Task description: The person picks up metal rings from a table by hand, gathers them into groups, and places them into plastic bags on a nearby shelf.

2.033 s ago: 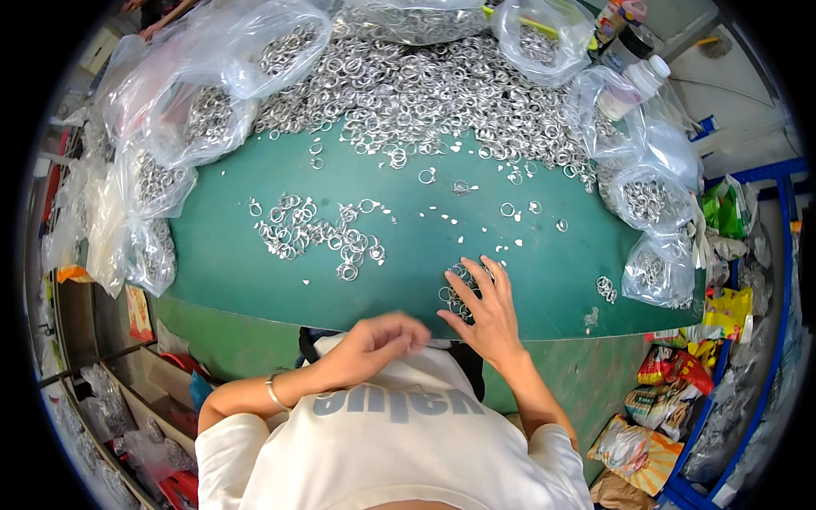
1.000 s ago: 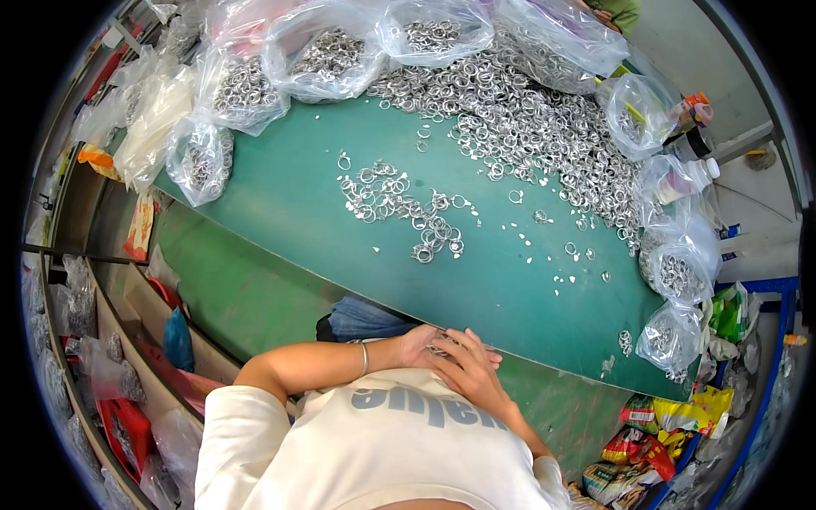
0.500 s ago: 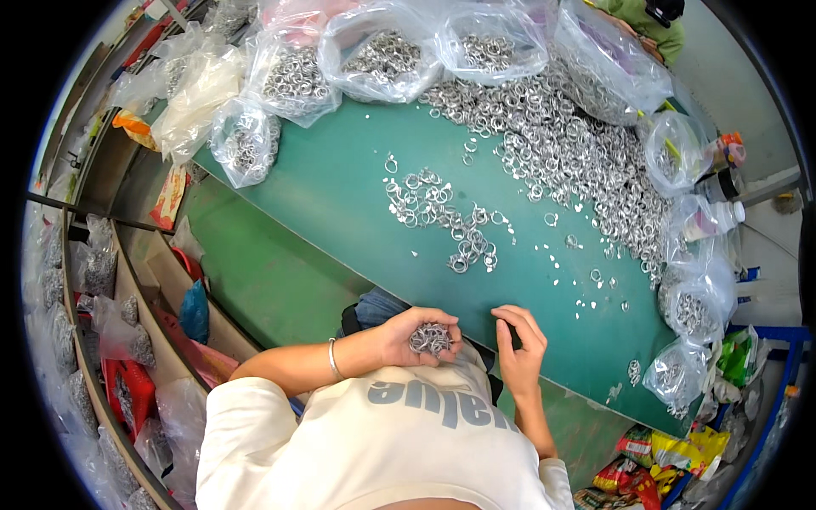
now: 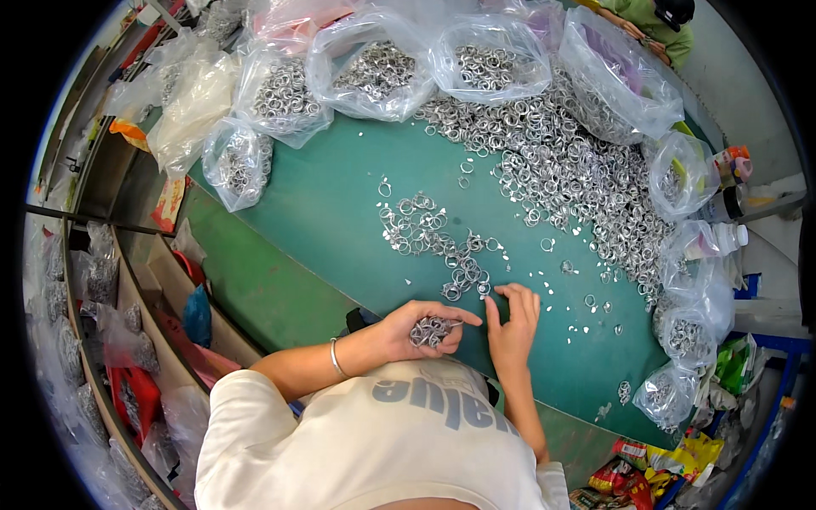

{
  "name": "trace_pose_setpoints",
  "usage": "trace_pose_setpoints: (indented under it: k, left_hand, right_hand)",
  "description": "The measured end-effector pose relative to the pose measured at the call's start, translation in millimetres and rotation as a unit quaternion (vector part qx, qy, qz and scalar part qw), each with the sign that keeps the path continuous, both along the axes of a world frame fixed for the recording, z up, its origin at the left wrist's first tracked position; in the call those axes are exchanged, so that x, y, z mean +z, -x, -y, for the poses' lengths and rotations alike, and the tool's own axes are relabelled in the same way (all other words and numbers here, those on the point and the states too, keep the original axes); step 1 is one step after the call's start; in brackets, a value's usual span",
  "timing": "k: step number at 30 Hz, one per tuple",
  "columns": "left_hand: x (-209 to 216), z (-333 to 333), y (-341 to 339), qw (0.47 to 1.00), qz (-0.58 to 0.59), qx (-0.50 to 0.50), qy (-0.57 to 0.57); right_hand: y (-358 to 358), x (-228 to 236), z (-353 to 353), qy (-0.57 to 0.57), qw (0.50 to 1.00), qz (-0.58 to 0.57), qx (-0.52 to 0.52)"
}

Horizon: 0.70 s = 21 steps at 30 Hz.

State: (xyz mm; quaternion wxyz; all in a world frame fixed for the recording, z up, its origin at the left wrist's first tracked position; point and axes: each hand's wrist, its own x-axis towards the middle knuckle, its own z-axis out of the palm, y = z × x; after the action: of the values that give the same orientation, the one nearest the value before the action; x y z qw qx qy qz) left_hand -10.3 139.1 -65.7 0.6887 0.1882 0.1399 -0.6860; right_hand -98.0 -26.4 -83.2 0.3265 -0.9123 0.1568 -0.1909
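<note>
My left hand (image 4: 406, 330) is cupped in front of my shirt at the table's near edge. A clump of small silver-coloured metal rings (image 4: 430, 331) fills its palm, with the fingers curled round them and the index finger pointing right. Just right of it, over the green tabletop, my right hand (image 4: 512, 327) has its thumb and fingers apart, and I see nothing between them. Its thumb tip is close to the near end of a small loose group of rings (image 4: 416, 228). Small white bits lie scattered around that group.
A large heap of rings (image 4: 578, 183) spreads over the table's far right. Clear plastic bags of rings (image 4: 378, 72) line the far and right edges. Shelves with bagged parts (image 4: 106, 297) stand at left. Another person's green sleeve (image 4: 676, 42) shows at the far right.
My right hand has moved slightly forward and left, toward the small group of rings, its thumb now beside them. My left hand still holds its clump, with its index finger extended more to the right.
</note>
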Motion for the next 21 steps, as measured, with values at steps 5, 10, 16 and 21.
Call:
trace_pose_setpoints:
  k: [5, 10, 16, 21]
  left_hand:
    - [-4.4, -0.2, -4.2, 1.0, 0.017, -0.003, -0.022]
    - [-18.8, -1.3, -4.2, 0.999, -0.009, -0.009, -0.034]
    - [4.0, 10.7, -7.4, 0.993, 0.023, -0.031, -0.111]
    - [-14.3, 2.9, -6.7, 0.996, 0.062, -0.051, -0.044]
  right_hand:
    - [-6.5, -3.6, 0.9, 0.079, 0.996, -0.045, 0.012]
    - [3.9, 5.9, 14.4, 0.039, 0.999, -0.037, -0.001]
    - [5.5, 6.1, 20.5, 0.017, 0.999, -0.029, -0.029]
    - [3.2, 17.8, 12.9, 0.076, 0.996, -0.035, -0.021]
